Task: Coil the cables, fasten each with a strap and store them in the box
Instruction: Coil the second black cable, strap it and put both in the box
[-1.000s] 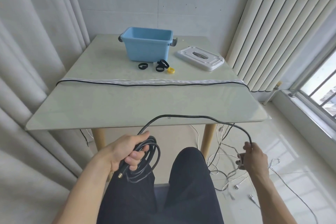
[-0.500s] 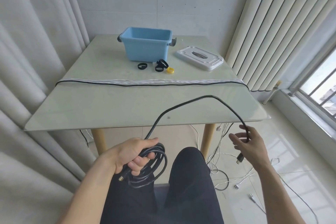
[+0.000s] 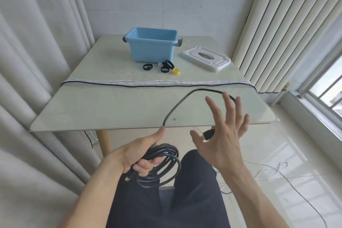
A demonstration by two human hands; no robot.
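My left hand [image 3: 140, 155] grips a black cable coil [image 3: 162, 164] of several loops above my lap. From that hand the free end of the cable [image 3: 177, 105] arcs up over the table edge and drapes across the straight, spread fingers of my right hand [image 3: 224, 135]; the plug [image 3: 208, 134] hangs by that palm. The open blue box [image 3: 151, 45] stands at the table's far side. In front of it lie black straps [image 3: 147, 67] and a yellow strap [image 3: 176, 71]. A black cable [image 3: 157, 85] and a band of white cables lie across the table.
The box's white lid [image 3: 206, 58] lies to the right of the box. White cables [image 3: 268, 170] trail over the floor at the right. Curtains hang on the left and vertical blinds on the right. My dark-trousered legs fill the bottom of the view.
My right hand has risen and moved left toward my left hand, its fingers now spread straight. The cable loop lifted over the table and shortened. The plug came up off the floor.
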